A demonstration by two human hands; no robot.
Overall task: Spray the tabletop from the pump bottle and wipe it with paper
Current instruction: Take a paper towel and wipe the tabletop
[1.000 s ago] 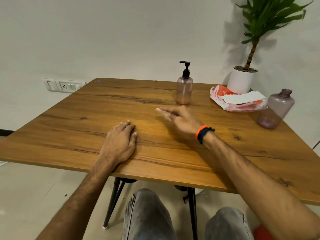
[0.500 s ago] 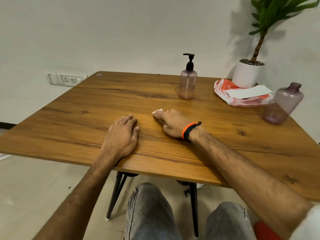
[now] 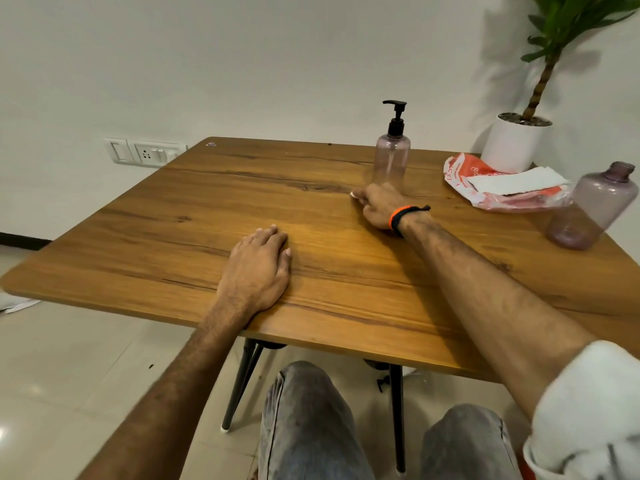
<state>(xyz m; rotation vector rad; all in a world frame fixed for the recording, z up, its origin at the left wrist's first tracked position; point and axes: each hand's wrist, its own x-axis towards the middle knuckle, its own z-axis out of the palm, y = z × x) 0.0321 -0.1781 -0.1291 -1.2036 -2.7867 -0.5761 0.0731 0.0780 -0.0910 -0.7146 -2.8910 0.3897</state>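
Two hands of mine are on the brown wood-grain tabletop [image 3: 194, 216]. My left hand [image 3: 256, 271] lies flat near the 6 o'clock edge, palm down, fingers straight and together, holding nothing. My right hand [image 3: 379, 206], with an orange and black band [image 3: 398, 220] at the wrist, sits further out towards 1 o'clock, its fingers curled under; a bit of white shows at the fingertips, but I cannot tell whether it is paper or what the hand holds. Just beyond that hand, at 12 o'clock from it, stands the clear pinkish plastic pump bottle with a black pump head [image 3: 391, 157], upright. At 2 o'clock lies an orange and white plastic packet [image 3: 485, 195] with a sheet of white paper [image 3: 516, 181] on it. Just beside that stands an uncapped purple-tinted plastic bottle [image 3: 592, 209].
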